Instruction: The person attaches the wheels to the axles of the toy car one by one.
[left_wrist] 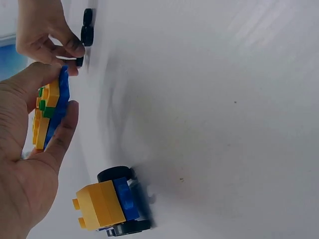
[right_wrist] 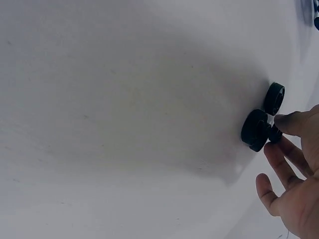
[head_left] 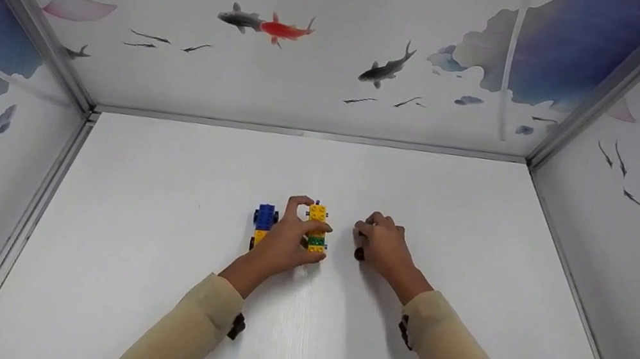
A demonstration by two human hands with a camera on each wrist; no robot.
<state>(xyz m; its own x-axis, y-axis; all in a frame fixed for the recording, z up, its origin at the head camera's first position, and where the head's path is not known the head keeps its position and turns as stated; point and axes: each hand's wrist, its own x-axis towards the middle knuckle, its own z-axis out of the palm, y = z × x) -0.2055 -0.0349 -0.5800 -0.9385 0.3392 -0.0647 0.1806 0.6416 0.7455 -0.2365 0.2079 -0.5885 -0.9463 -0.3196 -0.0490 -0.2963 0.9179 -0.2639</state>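
My left hand (head_left: pixel 283 242) grips a toy brick body (head_left: pixel 318 212) between thumb and fingers. Yellow and green bricks sit along its top, and in the left wrist view its blue base (left_wrist: pixel 63 92) shows. To the right, my right hand (head_left: pixel 388 247) pinches a small black wheel (right_wrist: pixel 275 134) between thumb and fingertips. Two more black pieces stand right beside those fingertips: a wheel (right_wrist: pixel 274 98) and a larger wheel (right_wrist: pixel 254 130). Just left of my left hand is a toy brick car (head_left: pixel 265 216), blue and yellow with black wheels, partly hidden by that hand.
The work goes on over a white tabletop (head_left: pixel 147 280). A back wall (head_left: pixel 308 93) printed with fish and petals rises behind it, with a left side wall (head_left: pixel 3 165) and a right side wall (head_left: pixel 628 244) enclosing it.
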